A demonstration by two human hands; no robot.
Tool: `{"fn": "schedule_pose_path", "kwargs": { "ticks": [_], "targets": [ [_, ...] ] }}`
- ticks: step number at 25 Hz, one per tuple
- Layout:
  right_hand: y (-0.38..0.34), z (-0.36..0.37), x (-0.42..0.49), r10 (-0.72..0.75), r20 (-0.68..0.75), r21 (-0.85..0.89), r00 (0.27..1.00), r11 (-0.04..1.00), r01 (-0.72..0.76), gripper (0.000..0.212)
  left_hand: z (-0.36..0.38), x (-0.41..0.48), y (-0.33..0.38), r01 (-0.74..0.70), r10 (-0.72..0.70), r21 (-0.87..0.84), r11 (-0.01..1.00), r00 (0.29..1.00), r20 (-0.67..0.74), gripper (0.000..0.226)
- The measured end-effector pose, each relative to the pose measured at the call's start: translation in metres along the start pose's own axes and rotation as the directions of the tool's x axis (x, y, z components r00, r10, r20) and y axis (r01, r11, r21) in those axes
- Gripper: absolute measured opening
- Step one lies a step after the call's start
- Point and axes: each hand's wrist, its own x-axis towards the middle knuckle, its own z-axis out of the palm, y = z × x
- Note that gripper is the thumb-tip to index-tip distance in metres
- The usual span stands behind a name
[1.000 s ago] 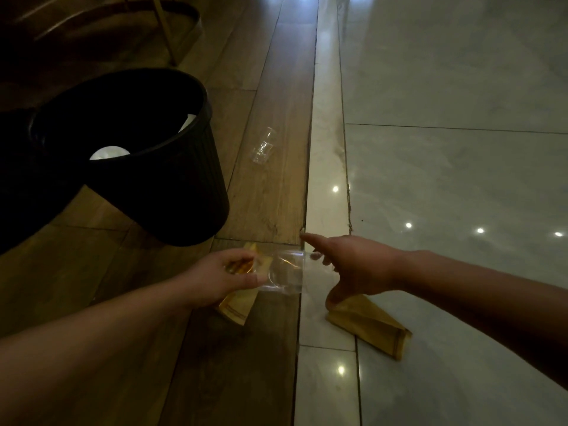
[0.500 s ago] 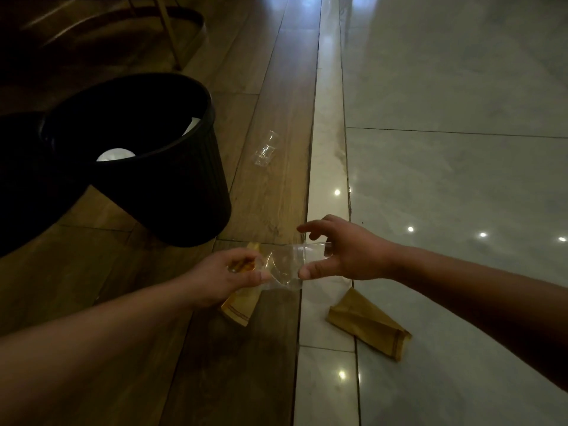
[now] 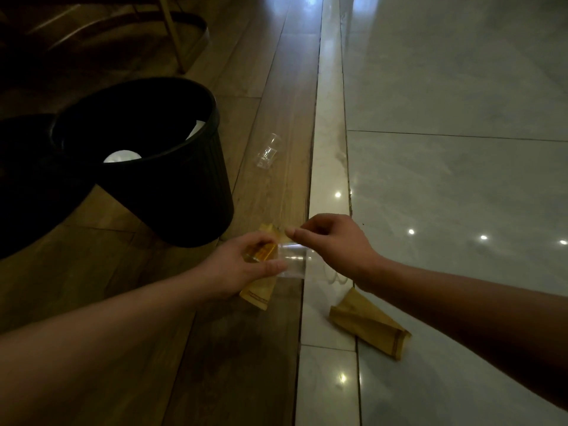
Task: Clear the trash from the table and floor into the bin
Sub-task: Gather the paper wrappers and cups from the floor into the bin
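A clear plastic cup [image 3: 292, 260] is held sideways just above the floor between both hands. My left hand [image 3: 246, 267] grips its narrow end and my right hand [image 3: 335, 245] curls over its wide end. Below my left hand lies a flattened brown paper cup [image 3: 257, 293], and a second brown paper cup [image 3: 368, 330] lies under my right forearm. Another clear cup [image 3: 267, 151] lies on the wooden floor farther off. The black bin [image 3: 172, 192] stands to the left, with white trash [image 3: 122, 156] inside.
A dark object [image 3: 21, 179] sits against the bin's left side. A slim gold furniture leg [image 3: 172, 35] and a round dark base [image 3: 190, 20] stand at the top left. Wooden planks meet pale marble tiles [image 3: 445, 179] along a light strip.
My right hand went from pointing with spread fingers to closing over the cup's wide end. Both hands and the cup drew closer together and shifted slightly left.
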Motion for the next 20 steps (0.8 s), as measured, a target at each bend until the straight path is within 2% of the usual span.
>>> {"fn": "schedule_pose_path", "kwargs": {
  "ticks": [2,3,6,8,11,14,16,18,20],
  "targets": [
    [0.005,0.011,0.0,0.059,-0.13,0.104,0.99,0.994,-0.046,0.044,0.007,0.0,-0.001,-0.013,0.013,-0.01,1.0,1.0,0.026,0.046],
    [0.008,0.016,0.001,0.096,-0.151,0.162,0.984,0.984,-0.072,0.044,0.013,0.0,-0.004,-0.003,0.004,-0.041,0.999,1.0,0.024,0.047],
    [0.024,0.025,-0.006,0.235,-0.132,0.34,0.963,0.923,-0.179,0.039,0.035,-0.003,-0.017,0.088,-0.092,-0.182,0.979,0.996,-0.013,0.054],
    [0.03,0.024,-0.008,0.336,-0.14,0.442,0.932,0.863,-0.245,0.038,0.047,-0.003,-0.023,0.113,-0.112,-0.249,0.962,0.994,0.016,0.061],
    [0.039,0.024,-0.012,0.38,-0.084,0.433,0.921,0.846,-0.31,0.04,0.057,0.002,-0.032,0.136,-0.135,-0.291,0.947,0.991,0.024,0.06],
    [0.043,0.032,-0.026,0.421,0.229,0.415,0.878,0.773,-0.479,0.061,0.072,0.002,-0.035,0.155,-0.151,-0.381,0.911,0.988,0.042,0.055],
    [0.047,0.041,-0.033,0.397,0.352,0.425,0.848,0.739,-0.523,0.066,0.081,0.002,-0.033,0.162,-0.17,-0.458,0.874,0.985,0.024,0.051],
    [0.049,0.039,-0.036,0.376,0.307,0.447,0.874,0.754,-0.481,0.066,0.081,0.002,-0.027,0.156,-0.178,-0.494,0.855,0.984,0.002,0.054],
    [0.055,0.025,-0.038,0.36,0.173,0.338,0.917,0.853,-0.399,0.068,0.069,0.002,-0.026,0.163,-0.207,-0.493,0.855,0.978,-0.036,0.059]
  ]
}}
